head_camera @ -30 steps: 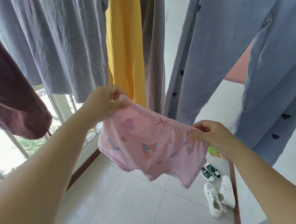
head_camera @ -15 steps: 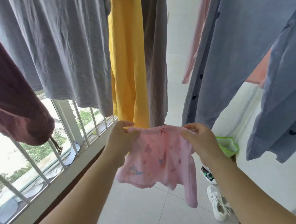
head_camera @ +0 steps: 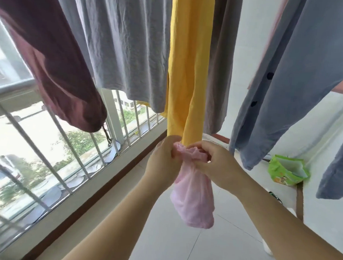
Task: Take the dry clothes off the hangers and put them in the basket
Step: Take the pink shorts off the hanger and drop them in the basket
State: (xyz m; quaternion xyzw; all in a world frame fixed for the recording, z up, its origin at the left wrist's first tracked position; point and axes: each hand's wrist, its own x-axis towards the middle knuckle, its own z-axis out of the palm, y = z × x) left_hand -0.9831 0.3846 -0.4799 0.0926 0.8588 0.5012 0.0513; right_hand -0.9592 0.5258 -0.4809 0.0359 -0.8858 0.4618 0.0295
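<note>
**One small garment in hand, line mostly full**

Small pink thin-fabric garment [head_camera: 192, 199] is off its hanger, bunched between both hands. Left hand [head_camera: 162, 161] pinches its gathered top edge; right hand [head_camera: 212, 164] grips the same bunch just beside it, cloth dangling below. No basket in view. Grey wrinkled shirt [head_camera: 119, 42], yellow cloth [head_camera: 186, 70] and blue-grey dotted trousers [head_camera: 289, 87] hang overhead, so most work looks left.

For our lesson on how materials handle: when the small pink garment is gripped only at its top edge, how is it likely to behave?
The pink garment is probably floppy: below the left hand and right hand, which bunch its top, it sags in soft folds. It seems light and thin, since it hangs from a loose pinch. It looks unlikely to slip, because the cloth crumples into the grip.
</note>
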